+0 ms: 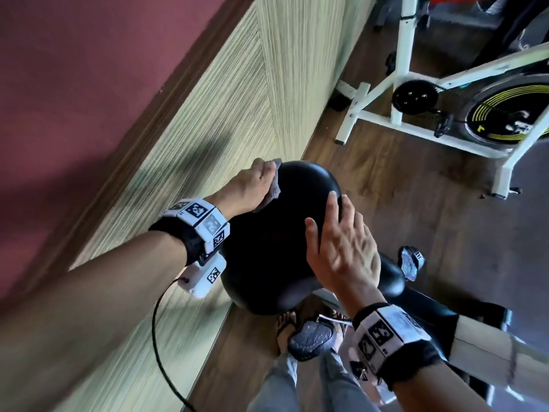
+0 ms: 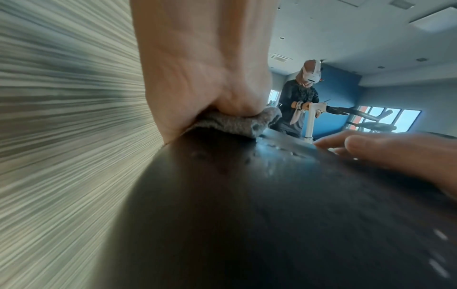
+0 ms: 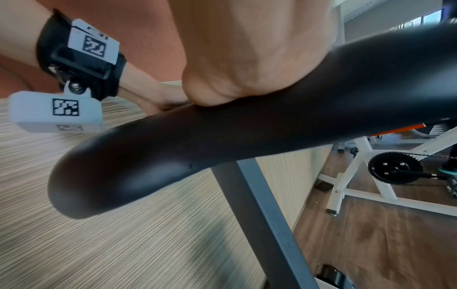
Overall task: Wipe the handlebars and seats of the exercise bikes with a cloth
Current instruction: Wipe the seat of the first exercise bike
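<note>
Wiping the black bike seat (image 1: 276, 233) with a grey cloth (image 1: 67, 185).

My left hand (image 1: 252, 185) presses the crumpled cloth (image 2: 232, 122) against the seat's far left edge, my fingers curled over it beside the striped wall panel (image 1: 208, 114). My right hand (image 1: 341, 248) lies flat on the seat's right side, fingers straight and slightly spread, holding nothing. The seat is smooth, rounded and glossy on a dark post (image 3: 262, 215). A white exercise bike (image 1: 407, 69) stands well apart on the wooden floor (image 1: 386, 179).
</note>
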A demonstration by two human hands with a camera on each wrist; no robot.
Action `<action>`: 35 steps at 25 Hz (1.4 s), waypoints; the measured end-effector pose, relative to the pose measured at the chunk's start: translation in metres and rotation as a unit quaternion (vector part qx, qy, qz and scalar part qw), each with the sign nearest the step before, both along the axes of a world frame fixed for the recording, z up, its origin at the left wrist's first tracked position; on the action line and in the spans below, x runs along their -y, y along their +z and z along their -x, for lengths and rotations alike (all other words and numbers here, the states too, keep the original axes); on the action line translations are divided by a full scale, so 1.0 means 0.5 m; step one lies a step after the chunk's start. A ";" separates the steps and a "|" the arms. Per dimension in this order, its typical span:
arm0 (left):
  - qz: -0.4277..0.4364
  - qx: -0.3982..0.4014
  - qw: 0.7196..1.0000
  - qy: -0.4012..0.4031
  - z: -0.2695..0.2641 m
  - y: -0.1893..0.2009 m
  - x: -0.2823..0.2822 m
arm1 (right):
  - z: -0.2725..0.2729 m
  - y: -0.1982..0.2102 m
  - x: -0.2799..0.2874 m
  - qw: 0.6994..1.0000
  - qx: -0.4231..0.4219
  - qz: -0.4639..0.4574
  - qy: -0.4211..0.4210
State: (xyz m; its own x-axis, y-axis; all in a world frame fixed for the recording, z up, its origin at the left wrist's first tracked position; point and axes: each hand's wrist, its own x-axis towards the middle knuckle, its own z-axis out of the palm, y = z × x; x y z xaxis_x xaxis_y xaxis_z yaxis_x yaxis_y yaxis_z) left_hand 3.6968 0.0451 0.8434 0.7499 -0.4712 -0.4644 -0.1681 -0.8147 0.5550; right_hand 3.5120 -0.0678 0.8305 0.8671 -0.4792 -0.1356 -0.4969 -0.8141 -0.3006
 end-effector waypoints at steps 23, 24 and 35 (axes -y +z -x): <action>-0.024 0.168 0.973 -0.155 0.102 -0.028 -0.079 | 0.006 -0.009 0.001 1.000 0.021 0.005 0.005; -0.043 0.180 0.973 -0.139 0.113 -0.032 -0.067 | 0.006 -0.008 0.000 1.000 0.026 0.003 0.002; -0.042 0.153 0.984 -0.085 0.102 -0.032 -0.052 | 0.017 -0.003 0.005 0.997 0.058 -0.046 -0.002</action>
